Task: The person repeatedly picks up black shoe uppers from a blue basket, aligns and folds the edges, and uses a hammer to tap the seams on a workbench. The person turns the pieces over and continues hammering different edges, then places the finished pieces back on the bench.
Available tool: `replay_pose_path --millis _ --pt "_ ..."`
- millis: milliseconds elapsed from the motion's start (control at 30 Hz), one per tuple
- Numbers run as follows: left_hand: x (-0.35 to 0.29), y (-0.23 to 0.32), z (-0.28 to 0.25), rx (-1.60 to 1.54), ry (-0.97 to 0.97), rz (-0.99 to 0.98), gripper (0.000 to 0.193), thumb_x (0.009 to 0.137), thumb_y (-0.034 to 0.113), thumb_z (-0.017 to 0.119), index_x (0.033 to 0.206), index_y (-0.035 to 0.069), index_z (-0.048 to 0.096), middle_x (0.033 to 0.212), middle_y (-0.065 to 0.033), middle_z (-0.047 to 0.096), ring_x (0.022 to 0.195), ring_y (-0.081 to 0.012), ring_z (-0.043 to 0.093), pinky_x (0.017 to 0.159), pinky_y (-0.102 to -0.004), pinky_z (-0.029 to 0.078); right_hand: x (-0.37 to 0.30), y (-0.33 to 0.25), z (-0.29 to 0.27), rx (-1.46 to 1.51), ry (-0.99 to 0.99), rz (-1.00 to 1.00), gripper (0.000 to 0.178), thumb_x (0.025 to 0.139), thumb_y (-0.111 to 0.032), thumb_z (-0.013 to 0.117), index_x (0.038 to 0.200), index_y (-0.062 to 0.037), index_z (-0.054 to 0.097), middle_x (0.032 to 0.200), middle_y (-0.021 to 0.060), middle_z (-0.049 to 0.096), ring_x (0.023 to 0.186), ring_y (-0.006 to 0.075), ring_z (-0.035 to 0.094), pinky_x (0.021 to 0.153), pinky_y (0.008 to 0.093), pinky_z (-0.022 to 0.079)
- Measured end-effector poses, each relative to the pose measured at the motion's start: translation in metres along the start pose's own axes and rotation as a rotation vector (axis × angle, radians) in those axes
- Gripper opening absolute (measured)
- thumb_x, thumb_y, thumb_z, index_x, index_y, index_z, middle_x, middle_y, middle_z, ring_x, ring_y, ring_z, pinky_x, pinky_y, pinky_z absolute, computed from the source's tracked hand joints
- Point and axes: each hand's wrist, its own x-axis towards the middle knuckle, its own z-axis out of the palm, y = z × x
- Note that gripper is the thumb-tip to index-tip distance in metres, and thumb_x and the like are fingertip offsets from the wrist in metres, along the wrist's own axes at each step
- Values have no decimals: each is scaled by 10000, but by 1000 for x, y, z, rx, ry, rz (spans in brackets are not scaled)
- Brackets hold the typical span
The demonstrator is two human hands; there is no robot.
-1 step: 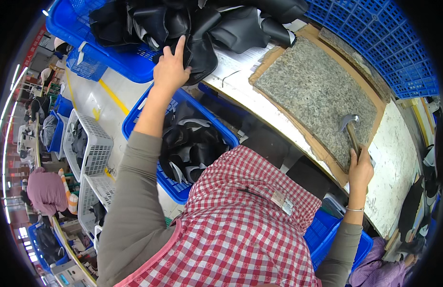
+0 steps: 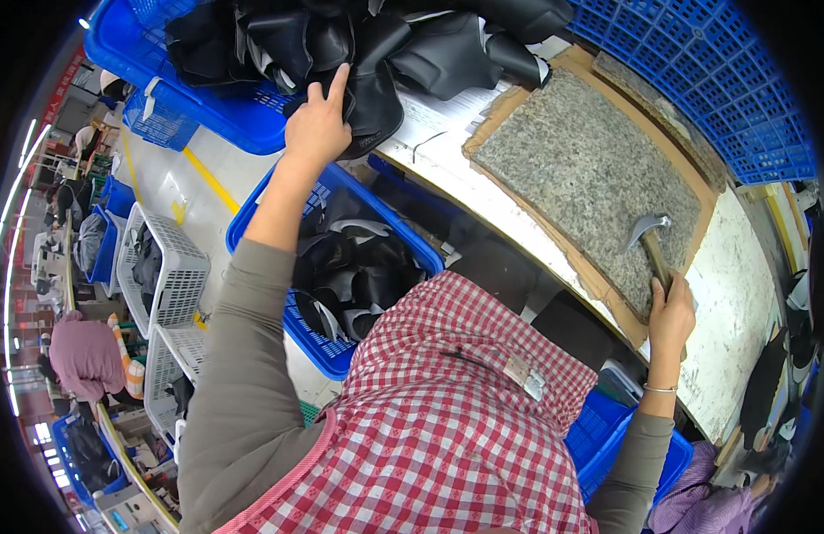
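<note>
My left hand [image 2: 318, 129] reaches to the pile of black leather pieces [image 2: 443, 55] at the upper left of the bench. Its fingers are apart, the index finger stretched out and touching a black leather piece [image 2: 375, 111] that hangs at the pile's near edge; the undersides of the other fingers are hidden. In my right hand [image 2: 672, 313] is a hammer [image 2: 654, 249], gripped by its wooden handle. The metal head rests on or just over the grey stone slab [image 2: 581, 160]; I cannot tell which.
Brown cardboard [image 2: 554, 258] lies under the slab on the white bench [image 2: 728, 356]. A blue crate [image 2: 706, 80] stands at the far right, and another blue basket [image 2: 261, 133] sits beneath the pile. Below, a blue basket [image 2: 319, 351] holds black pieces. White crates [image 2: 176, 289] stand left.
The hammer head has turned slightly in my right hand. My left hand has shifted very little over the black leather.
</note>
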Motion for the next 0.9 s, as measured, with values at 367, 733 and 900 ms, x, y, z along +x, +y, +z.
replay_pose_path --millis 367,733,900 --pt "-20 116 -119 -1315 -435 -192 372 938 98 547 1293 0 603 886 -98 682 629 -176 714 554 -290 632 10 -218 -91 658 116 -611 838 679 -214 926 1425 -63 576 1421 150 576 1227 368 594 1043 437 505" --pt "-60 164 -118 -1268 -387 731 360 803 196 876 1064 -5 730 1323 -100 632 1269 -250 570 1086 -397 447 46 -115 -108 1002 -402 -494 366 828 -229 876 1101 -31 732 879 110 732 753 217 666 701 345 532" --pt "-113 220 -105 -1889 -922 233 388 931 65 786 1283 -50 668 1118 -81 739 1018 -135 701 906 -285 579 21 -94 -118 997 -500 -311 334 842 -232 862 1078 -36 728 837 132 726 737 229 689 701 357 537"
